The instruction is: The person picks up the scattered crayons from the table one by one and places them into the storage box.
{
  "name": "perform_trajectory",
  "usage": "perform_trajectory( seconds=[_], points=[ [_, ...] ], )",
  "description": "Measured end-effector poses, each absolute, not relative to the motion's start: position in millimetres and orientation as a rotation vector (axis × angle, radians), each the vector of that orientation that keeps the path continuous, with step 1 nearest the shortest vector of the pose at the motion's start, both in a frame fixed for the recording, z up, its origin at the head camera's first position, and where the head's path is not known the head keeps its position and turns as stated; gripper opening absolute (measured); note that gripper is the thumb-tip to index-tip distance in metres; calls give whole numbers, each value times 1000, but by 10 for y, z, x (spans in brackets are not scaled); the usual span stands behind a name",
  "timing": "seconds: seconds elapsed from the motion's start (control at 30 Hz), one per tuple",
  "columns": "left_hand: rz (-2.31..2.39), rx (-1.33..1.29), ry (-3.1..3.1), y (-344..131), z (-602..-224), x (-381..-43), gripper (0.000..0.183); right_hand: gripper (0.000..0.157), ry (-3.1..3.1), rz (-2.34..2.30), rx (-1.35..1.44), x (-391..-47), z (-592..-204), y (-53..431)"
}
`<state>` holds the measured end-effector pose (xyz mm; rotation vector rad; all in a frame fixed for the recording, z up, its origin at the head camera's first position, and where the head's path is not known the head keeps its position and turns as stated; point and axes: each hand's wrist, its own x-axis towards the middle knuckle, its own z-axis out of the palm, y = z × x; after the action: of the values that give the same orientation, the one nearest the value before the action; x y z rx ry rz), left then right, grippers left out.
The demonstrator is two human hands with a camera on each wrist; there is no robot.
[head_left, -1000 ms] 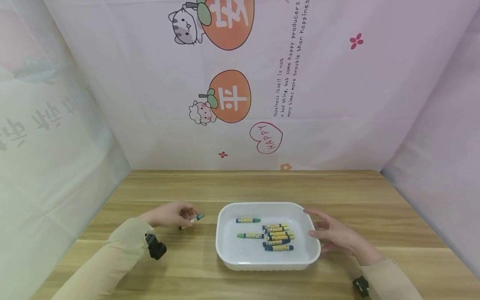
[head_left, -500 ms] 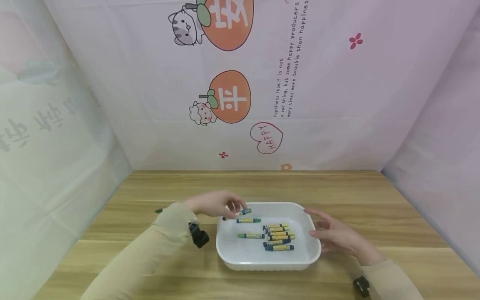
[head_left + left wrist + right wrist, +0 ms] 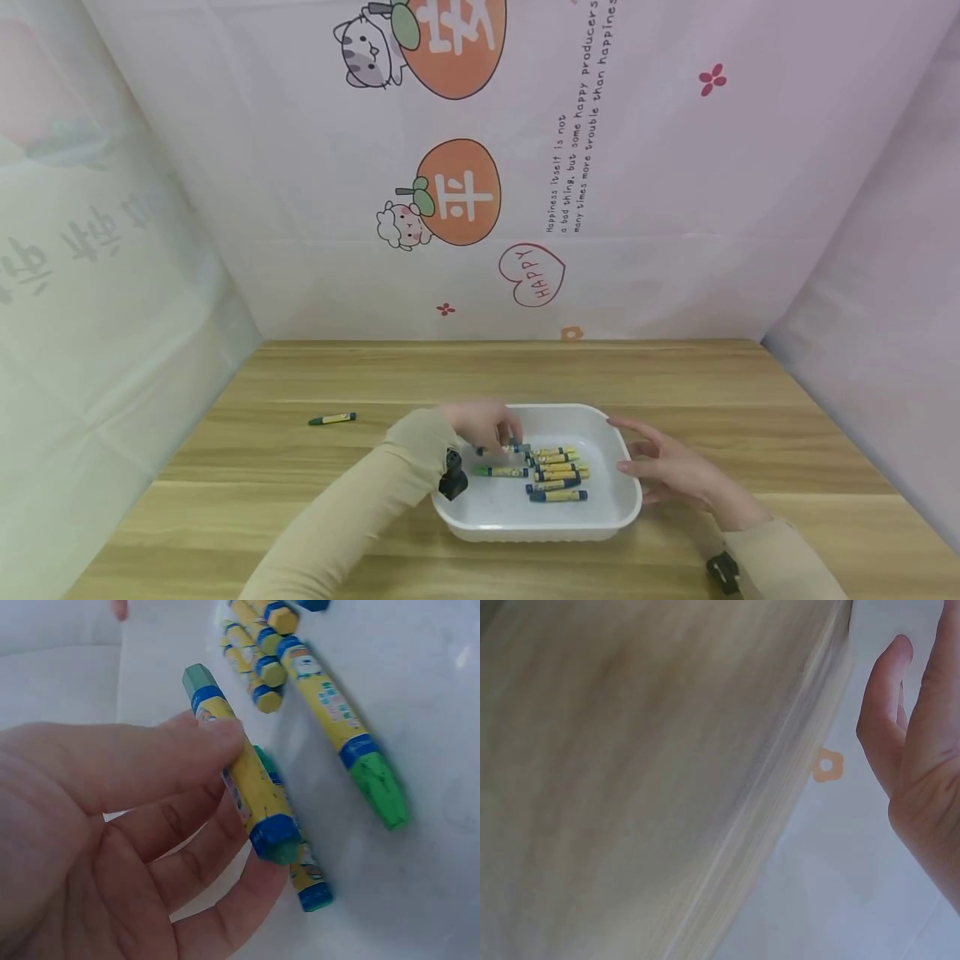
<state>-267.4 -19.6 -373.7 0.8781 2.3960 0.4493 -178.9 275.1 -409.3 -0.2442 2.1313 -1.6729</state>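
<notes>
My left hand (image 3: 483, 423) is over the left part of a white plastic tray (image 3: 540, 527). Thumb and fingers pinch a crayon (image 3: 259, 776) with a yellow wrapper, blue bands and a grey-green tip. Just beneath it in the left wrist view lies another green crayon (image 3: 311, 889), partly hidden by the held one. Beside them in the tray is a light green crayon (image 3: 337, 720). Several yellow and blue crayons (image 3: 558, 496) lie in a row to the right. My right hand (image 3: 675, 475) rests at the tray's right rim, fingers loosely spread, thumb tip at the edge.
A dark green crayon (image 3: 332, 419) lies on the wooden table (image 3: 360, 508), left of the tray. A white printed cloth (image 3: 645, 283) stands behind the table, and pale cloth walls (image 3: 877, 333) close both sides.
My left hand has carried the crayon rightward from the table at the left into the tray, uncovering the dark green crayon on the table. The right hand has stayed at the rim.
</notes>
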Motion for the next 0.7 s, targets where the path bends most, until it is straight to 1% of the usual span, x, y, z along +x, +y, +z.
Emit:
perform_trajectory(
  seconds=[0.17,0.37,0.7],
  points=[
    [448,806,2405,-167,-3812,-2641,25,80,2124,-1675,-245,-1786,-4087,2749],
    [405,833,2440,-150,-3870,-2599,21,81,2122,-1674,-253,-1788,-4094,2752],
    [456,833,2447,-187,-3808,-2603,19,81,2110,-1687,-254,-1792,-4101,2755]
  ],
)
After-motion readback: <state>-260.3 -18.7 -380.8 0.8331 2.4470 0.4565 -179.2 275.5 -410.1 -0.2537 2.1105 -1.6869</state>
